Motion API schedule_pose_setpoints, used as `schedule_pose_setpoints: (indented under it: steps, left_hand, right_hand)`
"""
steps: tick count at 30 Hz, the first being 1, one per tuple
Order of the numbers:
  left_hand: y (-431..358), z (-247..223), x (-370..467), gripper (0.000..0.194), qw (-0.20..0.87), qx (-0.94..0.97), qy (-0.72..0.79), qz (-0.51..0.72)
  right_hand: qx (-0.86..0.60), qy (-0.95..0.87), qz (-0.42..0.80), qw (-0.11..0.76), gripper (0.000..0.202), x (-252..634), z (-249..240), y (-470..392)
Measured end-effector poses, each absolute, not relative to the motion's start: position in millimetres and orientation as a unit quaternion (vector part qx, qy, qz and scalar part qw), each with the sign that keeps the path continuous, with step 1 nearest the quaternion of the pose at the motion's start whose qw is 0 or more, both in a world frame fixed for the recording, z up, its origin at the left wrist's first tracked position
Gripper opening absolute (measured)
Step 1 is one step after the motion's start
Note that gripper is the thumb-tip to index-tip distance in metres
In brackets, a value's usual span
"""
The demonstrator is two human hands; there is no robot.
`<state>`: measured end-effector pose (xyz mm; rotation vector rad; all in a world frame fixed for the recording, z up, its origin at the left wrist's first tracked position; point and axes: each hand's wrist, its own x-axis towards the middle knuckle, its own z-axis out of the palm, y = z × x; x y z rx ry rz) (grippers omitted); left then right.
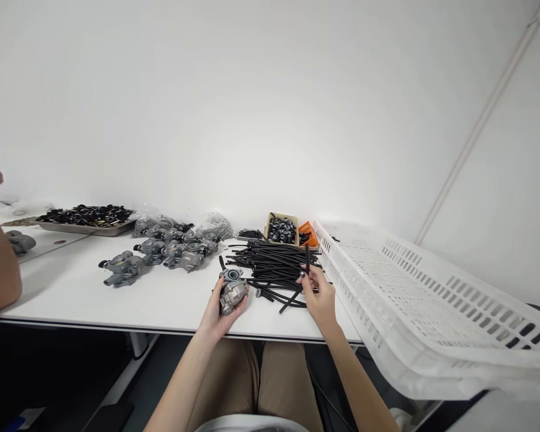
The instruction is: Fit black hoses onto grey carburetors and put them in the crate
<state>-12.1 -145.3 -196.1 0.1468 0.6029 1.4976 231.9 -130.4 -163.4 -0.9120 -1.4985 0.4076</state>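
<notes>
Parts [83, 214], small and black, filled a tray [86, 230] by the rear edge of the bench [65, 287]. Grey castings [174, 254] clustered to its right, one apart toward the front edge. Near that edge the left hand [219, 318] curled its fingers round another casting [234, 294], a black stub [222, 262] rising from it. Beside it I saw heaped black tubes [270, 264]; at their right end the right hand [320, 298] pinched a single tube [307, 257] between thumb and fingers. A white crate [364, 303] lined the right edge, jutting past the front corner.

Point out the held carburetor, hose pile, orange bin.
Held carburetor [233, 293], head view: metal body.
Hose pile [272, 264], head view: its middle.
Orange bin [312, 240], head view: wall.
</notes>
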Motion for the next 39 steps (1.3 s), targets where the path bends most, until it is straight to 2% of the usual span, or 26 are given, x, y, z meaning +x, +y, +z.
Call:
schedule_pose_setpoints:
  steps: [5, 8, 12, 15, 19, 29, 33, 39]
  left_hand:
    - [-142.8, -200.2, -8.6, 0.021, 0.66, 0.104, 0.298, 0.681]
    - [-142.0, -202.5, -1.9, 0.026, 0.627, 0.144, 0.327, 0.693]
    - [-143.7, -203.1, 5.4, 0.042, 0.608, 0.204, 0.353, 0.681]
    - [-145.5, -202.6, 6.6, 0.049, 0.599, 0.232, 0.368, 0.672]
    - [-146.2, -203.1, 6.0, 0.059, 0.591, 0.259, 0.379, 0.664]
    - [-145.9, -205.8, 9.3, 0.079, 0.562, 0.297, 0.386, 0.669]
    - [-147.3, -204.0, 10.3, 0.071, 0.55, 0.307, 0.396, 0.669]
    - [-145.0, -207.8, 11.2, 0.042, 0.518, 0.328, 0.425, 0.666]
  right_hand:
    - [-0.421, -0.685, 0.323, 0.499, 0.017, 229.7, -195.3, -118.7]
    - [-0.413, -0.674, 0.414, 0.451, 0.029, 227.3, -218.5, -116.0]
    - [-0.38, -0.63, 0.483, 0.474, 0.05, 213.6, -236.9, -114.6]
    - [-0.353, -0.592, 0.508, 0.517, 0.057, 197.6, -241.8, -113.7]
    - [-0.33, -0.561, 0.526, 0.547, 0.056, 181.4, -245.3, -112.2]
    - [-0.324, -0.56, 0.529, 0.549, 0.047, 178.1, -249.5, -110.9]
    - [-0.325, -0.559, 0.523, 0.555, 0.046, 177.7, -251.4, -109.6]
    - [-0.327, -0.563, 0.513, 0.559, 0.047, 175.4, -253.4, -109.6]
